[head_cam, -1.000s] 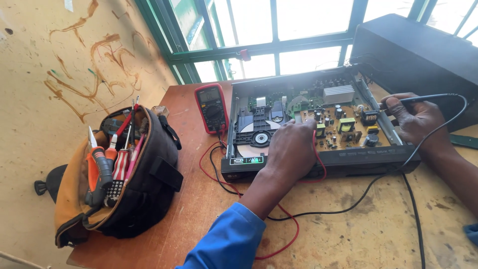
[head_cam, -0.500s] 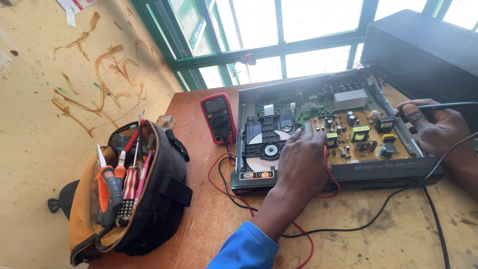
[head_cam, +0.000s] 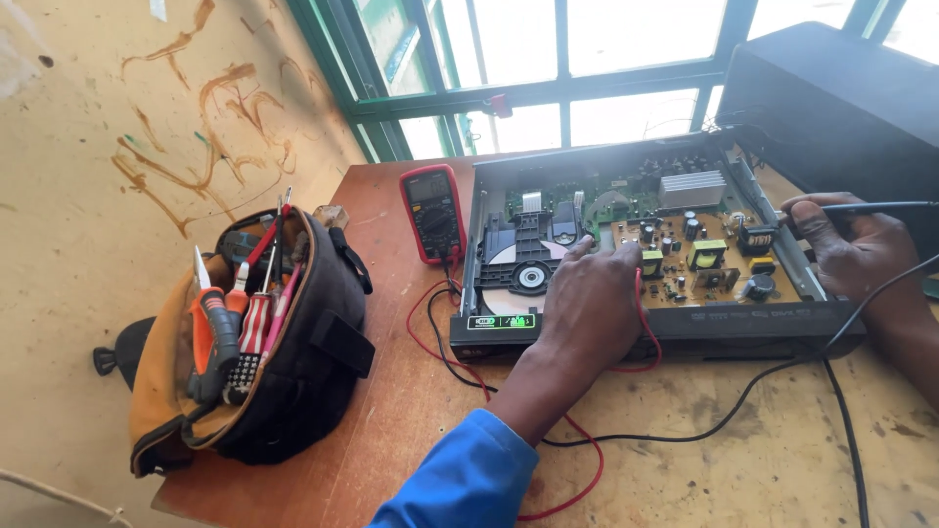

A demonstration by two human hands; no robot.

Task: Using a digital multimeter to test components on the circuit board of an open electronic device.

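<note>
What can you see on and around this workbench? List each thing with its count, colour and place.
Opened disc player: one, black case, brown circuit board, table centre.
Multimeter: one, red and black, left of the player.
Test leads: two, red and black, table front.
Tool bag: one, black and orange, holding tools, table left.
Speaker cabinet: one, black, back right.
Window: green frame, behind.
Table: one, brown wood.
Left hand: on the player, blue sleeve.
Right hand: holding a black probe.

Brown wooden table (head_cam: 391, 430) by the window, open disc player (head_cam: 646, 264) on it, red meter (head_cam: 433, 212) beside it, black tool bag (head_cam: 264, 342) on the left edge, red wire (head_cam: 577, 479), black wire (head_cam: 743, 401), big black box (head_cam: 841, 108) at the back.
</note>
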